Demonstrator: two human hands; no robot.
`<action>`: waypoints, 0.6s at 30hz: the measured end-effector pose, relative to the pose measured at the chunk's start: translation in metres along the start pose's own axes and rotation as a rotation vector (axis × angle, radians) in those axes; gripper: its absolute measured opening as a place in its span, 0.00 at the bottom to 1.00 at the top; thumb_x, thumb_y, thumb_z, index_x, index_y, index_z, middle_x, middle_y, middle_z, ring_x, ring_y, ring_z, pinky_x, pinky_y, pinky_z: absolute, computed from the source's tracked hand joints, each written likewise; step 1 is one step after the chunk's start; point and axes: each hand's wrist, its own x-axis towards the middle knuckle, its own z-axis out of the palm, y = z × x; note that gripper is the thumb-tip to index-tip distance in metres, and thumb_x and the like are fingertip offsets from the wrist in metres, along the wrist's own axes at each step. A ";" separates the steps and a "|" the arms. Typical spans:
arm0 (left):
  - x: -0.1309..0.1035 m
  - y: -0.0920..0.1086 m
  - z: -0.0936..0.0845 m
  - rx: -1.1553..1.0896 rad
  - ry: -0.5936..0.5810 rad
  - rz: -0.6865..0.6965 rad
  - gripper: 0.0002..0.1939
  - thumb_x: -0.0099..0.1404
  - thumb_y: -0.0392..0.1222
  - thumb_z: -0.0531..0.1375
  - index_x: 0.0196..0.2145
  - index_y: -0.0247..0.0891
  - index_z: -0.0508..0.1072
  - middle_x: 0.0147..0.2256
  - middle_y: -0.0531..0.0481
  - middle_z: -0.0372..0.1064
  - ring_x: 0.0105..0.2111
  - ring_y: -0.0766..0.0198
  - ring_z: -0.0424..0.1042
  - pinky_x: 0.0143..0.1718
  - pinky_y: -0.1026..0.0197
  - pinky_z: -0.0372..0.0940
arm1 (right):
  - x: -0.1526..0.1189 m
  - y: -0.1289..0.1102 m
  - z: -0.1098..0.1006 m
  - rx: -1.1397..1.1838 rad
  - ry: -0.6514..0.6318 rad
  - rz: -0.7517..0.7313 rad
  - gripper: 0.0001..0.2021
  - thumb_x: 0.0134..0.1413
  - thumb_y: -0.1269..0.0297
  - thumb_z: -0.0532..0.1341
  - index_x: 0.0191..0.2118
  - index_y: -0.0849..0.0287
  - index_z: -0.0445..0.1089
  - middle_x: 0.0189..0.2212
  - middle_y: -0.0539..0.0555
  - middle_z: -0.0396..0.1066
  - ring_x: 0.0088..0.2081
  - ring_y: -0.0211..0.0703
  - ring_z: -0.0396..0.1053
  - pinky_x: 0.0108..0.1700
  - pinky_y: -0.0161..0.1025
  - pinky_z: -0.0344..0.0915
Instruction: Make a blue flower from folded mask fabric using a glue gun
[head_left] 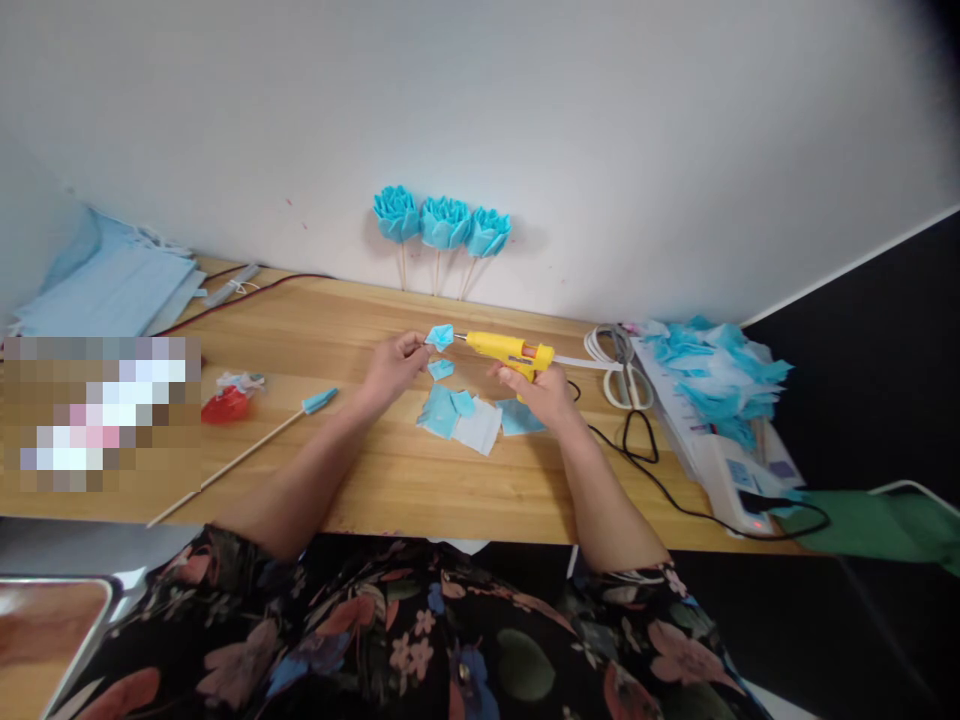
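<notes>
My left hand [397,370] pinches a small folded blue petal [441,337] above the table. In my right hand [546,392] is a yellow glue gun [499,348], its fingers wrapped round the handle. The nozzle points left and reaches the petal's edge; whether glue is coming out cannot be made out. A white glue stick [589,363] sticks out of the gun's back. Just below the petal lies another folded blue piece [442,370]. Nearer to me are flat blue squares [439,412] and a white square [478,428].
Three blue flowers [445,222] on sticks lean against the wall. A stick with a blue tip [319,401] lies left, near a red item [226,404]. Scissors [628,385], a black cord [637,458], a power strip [731,485] and a blue scrap pile [720,365] are right; masks [112,285] lie far left.
</notes>
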 end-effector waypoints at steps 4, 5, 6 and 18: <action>0.001 -0.001 0.000 0.009 0.008 0.007 0.09 0.59 0.46 0.62 0.30 0.38 0.71 0.20 0.58 0.61 0.21 0.70 0.58 0.24 0.65 0.50 | 0.000 -0.002 0.000 0.018 -0.003 -0.045 0.17 0.55 0.49 0.64 0.38 0.58 0.80 0.40 0.56 0.82 0.40 0.46 0.77 0.45 0.41 0.72; 0.001 -0.002 0.000 0.008 0.008 0.006 0.09 0.58 0.46 0.62 0.30 0.38 0.71 0.20 0.58 0.61 0.21 0.70 0.58 0.24 0.65 0.50 | 0.000 -0.002 0.000 0.007 -0.008 -0.048 0.17 0.55 0.49 0.64 0.37 0.58 0.80 0.39 0.56 0.82 0.40 0.46 0.77 0.44 0.41 0.72; 0.001 -0.002 0.000 0.005 0.008 0.003 0.09 0.58 0.46 0.62 0.30 0.38 0.71 0.20 0.58 0.61 0.21 0.70 0.58 0.24 0.65 0.50 | 0.000 -0.003 0.000 -0.016 -0.011 -0.043 0.17 0.54 0.48 0.64 0.37 0.58 0.80 0.38 0.56 0.82 0.39 0.46 0.77 0.43 0.41 0.71; -0.001 0.000 0.002 -0.045 -0.040 0.035 0.10 0.57 0.47 0.63 0.30 0.38 0.73 0.22 0.56 0.65 0.22 0.70 0.61 0.26 0.65 0.55 | -0.001 -0.006 0.005 -0.176 -0.008 0.002 0.18 0.51 0.46 0.63 0.32 0.58 0.77 0.32 0.55 0.80 0.34 0.47 0.75 0.37 0.41 0.69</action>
